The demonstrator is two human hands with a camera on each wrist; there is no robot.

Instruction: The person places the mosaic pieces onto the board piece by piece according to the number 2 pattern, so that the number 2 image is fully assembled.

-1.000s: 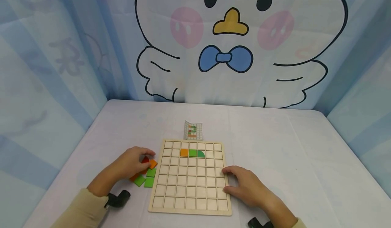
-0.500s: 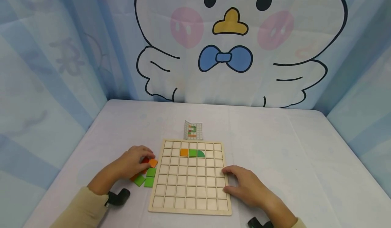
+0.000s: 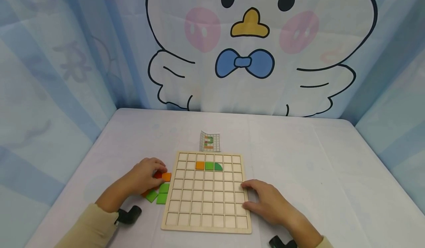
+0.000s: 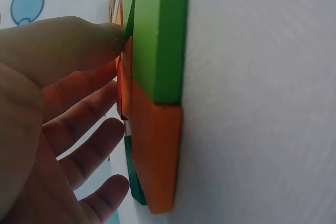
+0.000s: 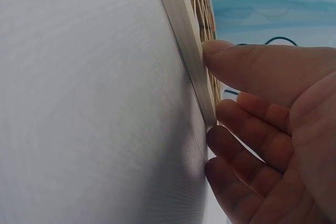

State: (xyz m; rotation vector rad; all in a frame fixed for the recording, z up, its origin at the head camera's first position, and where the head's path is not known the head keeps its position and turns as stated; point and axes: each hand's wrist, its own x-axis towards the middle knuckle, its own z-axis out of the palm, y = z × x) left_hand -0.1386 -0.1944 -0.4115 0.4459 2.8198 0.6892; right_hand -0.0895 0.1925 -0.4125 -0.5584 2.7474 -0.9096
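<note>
My left hand (image 3: 146, 176) is over a small pile of coloured tiles at the left of the wooden grid board (image 3: 206, 230). Its thumb and forefinger pinch a square orange tile (image 3: 167, 177). Beside that a red tile (image 3: 158, 174) shows partly under the fingers. Several green tiles (image 3: 162, 198) lie near the board's left edge. The left wrist view shows a green tile (image 4: 157, 35), an orange tile (image 4: 155, 150) and a dark green piece (image 4: 134, 177) close by the hand. My right hand (image 3: 265, 202) rests its thumb and fingertips on the board's right edge, fingers relaxed.
In the board's second row sit an orange square (image 3: 200, 165), a green square (image 3: 209, 165) and a dark green quarter-round piece (image 3: 218, 166). A small pattern card (image 3: 210, 142) stands behind the board on the white table (image 3: 315, 159). A printed curtain (image 3: 252, 93) hangs behind.
The orange tile by the left fingertips has turned from slanted to nearly square with the board. The left fingers have shifted slightly; the right hand and the board look the same.
</note>
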